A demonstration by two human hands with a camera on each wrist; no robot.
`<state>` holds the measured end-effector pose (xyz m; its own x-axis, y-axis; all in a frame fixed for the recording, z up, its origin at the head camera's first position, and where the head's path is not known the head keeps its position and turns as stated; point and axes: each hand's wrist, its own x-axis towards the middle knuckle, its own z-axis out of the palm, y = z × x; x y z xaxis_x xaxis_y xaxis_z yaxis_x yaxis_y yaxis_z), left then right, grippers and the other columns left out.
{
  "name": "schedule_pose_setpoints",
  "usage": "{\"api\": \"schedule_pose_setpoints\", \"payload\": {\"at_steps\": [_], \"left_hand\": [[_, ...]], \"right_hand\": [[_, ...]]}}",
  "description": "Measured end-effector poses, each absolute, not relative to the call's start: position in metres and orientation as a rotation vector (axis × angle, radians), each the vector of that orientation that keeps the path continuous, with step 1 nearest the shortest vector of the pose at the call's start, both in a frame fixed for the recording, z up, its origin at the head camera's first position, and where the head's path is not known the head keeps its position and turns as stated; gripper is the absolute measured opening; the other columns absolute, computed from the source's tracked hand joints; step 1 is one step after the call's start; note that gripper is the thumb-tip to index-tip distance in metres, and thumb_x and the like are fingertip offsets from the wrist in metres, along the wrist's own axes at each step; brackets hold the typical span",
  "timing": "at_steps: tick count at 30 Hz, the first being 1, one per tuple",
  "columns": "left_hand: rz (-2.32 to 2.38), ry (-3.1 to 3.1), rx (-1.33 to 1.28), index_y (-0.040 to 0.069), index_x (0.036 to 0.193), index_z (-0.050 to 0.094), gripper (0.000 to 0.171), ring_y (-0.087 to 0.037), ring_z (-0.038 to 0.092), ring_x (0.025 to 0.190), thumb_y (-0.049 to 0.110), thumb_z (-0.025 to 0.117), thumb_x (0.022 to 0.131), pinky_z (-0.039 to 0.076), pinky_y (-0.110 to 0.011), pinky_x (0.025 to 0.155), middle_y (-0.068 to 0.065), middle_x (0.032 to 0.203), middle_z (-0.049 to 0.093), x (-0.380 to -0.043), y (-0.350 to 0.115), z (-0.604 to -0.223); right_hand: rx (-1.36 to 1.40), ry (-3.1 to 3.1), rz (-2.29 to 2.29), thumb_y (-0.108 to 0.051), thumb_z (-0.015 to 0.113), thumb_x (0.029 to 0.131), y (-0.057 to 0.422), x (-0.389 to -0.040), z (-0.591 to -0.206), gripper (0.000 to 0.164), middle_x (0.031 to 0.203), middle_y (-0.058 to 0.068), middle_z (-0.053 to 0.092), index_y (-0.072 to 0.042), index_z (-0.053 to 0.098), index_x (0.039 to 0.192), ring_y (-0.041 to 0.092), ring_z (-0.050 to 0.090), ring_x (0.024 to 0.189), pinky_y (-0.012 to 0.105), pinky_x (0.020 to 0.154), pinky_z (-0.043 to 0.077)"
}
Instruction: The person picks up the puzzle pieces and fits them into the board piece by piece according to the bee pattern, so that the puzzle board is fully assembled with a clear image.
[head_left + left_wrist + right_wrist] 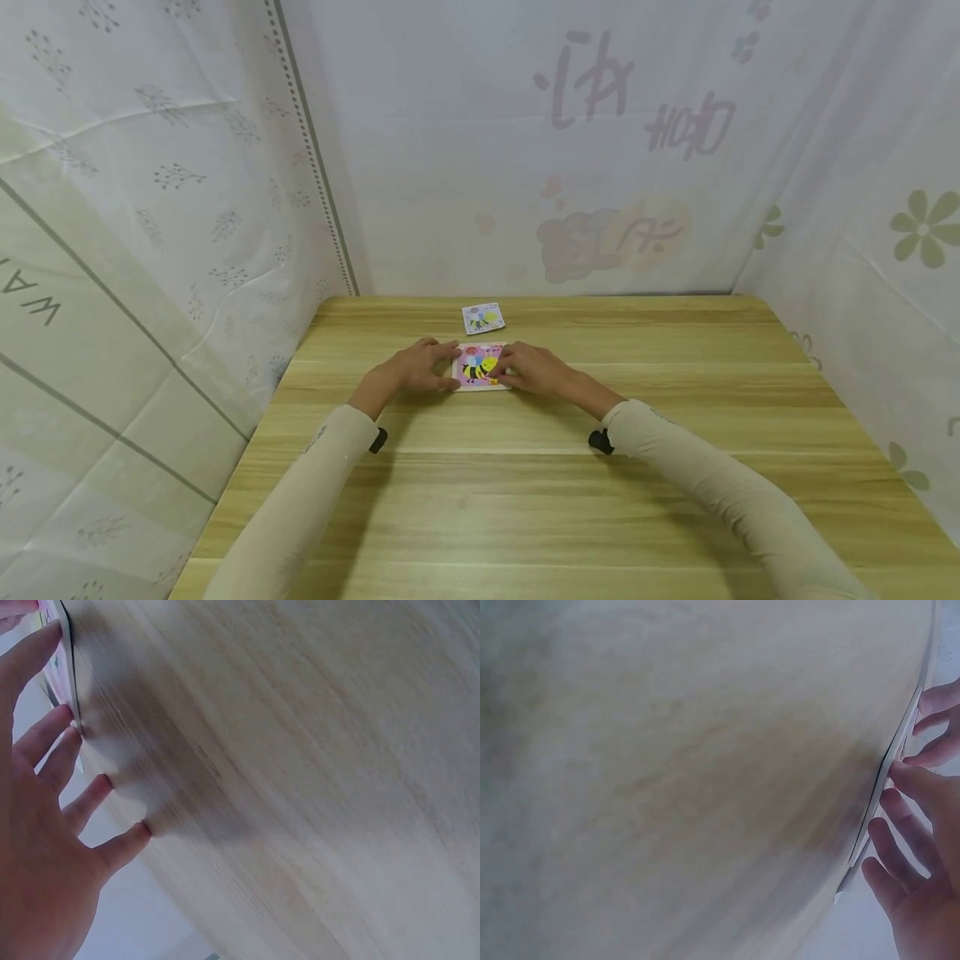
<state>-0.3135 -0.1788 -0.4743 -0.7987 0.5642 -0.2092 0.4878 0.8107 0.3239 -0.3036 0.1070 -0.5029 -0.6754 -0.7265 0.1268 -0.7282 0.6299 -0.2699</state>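
A square board with a bee picture [472, 372], pink with a pale rim, lies flat on the wooden table. My left hand [422, 367] rests at its left side, fingers spread, thumb at the lower left corner. In the left wrist view, fingertips of the left hand [45, 847] touch the board's edge [73, 682] and the table. Over the board's right part is my right hand [534, 369], bent fingers and thumb close together on the picture. In the right wrist view the right hand [930, 847] hides its fingertips' contact; I cannot tell whether they pinch a piece.
Just behind the board lies a small white card [483, 318] with a similar bee picture, slightly turned. The wooden table [480, 500] ends at its back edge against a printed curtain [450, 150], and curtains hang at both sides.
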Motion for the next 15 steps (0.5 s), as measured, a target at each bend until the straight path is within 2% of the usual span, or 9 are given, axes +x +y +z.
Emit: {"api": "schedule_pose_setpoints", "payload": {"at_steps": [9,15], "left_hand": [[0.356,2.726,0.807,0.020,0.160,0.043,0.077,-0.038,0.037,0.147,0.054,0.068,0.096,0.038,-0.063,0.113,-0.015,0.163,0.038,-0.3120,-0.1812,-0.4767],[0.372,2.729,0.804,0.021,0.161,0.041,0.078,-0.037,0.036,0.148,0.054,0.068,0.096,0.037,-0.062,0.114,-0.013,0.164,0.038,-0.3106,-0.1794,-0.4791]], "right_hand": [[1.255,-2.821,0.530,-0.024,0.071,0.101,0.1066,-0.2999,-0.5024,0.017,0.119,-0.001,0.071,-0.020,0.081,0.115,0.018,0.062,0.113,0.040,0.098,0.053],[1.233,-2.815,0.551,-0.022,0.072,0.100,0.1074,-0.2962,-0.5031,0.017,0.116,0.000,0.072,-0.019,0.081,0.114,0.018,0.063,0.109,0.039,0.095,0.053]]}}
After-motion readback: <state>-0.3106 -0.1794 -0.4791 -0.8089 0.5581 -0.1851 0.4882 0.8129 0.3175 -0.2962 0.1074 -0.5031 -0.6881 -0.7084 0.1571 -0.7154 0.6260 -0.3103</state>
